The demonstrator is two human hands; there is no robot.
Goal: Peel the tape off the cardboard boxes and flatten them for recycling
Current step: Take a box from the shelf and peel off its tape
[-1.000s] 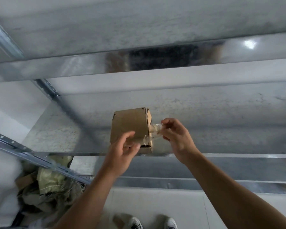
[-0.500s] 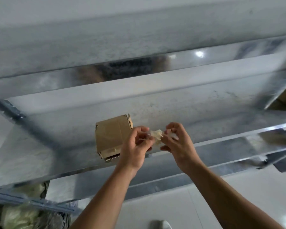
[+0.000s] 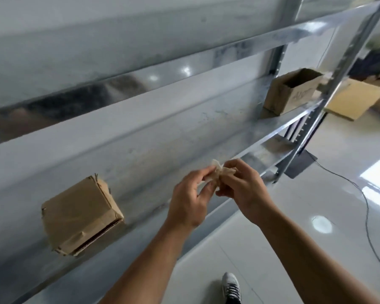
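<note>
Our left hand [image 3: 191, 200] and right hand [image 3: 241, 189] are pinching the tape [image 3: 219, 172] (wadded). The box [image 3: 79, 216] is sitting leftward, nearer the left hand.

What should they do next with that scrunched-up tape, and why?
Probably set the tape wad aside. Both the left hand and the right hand pinch it, so neither is free, and the small box on the shelf is not yet flattened.

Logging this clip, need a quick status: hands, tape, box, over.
Left hand and right hand both pinch a crumpled tape wad. Small box on shelf, unflattened, no hand on it. Nothing in the way.
</note>
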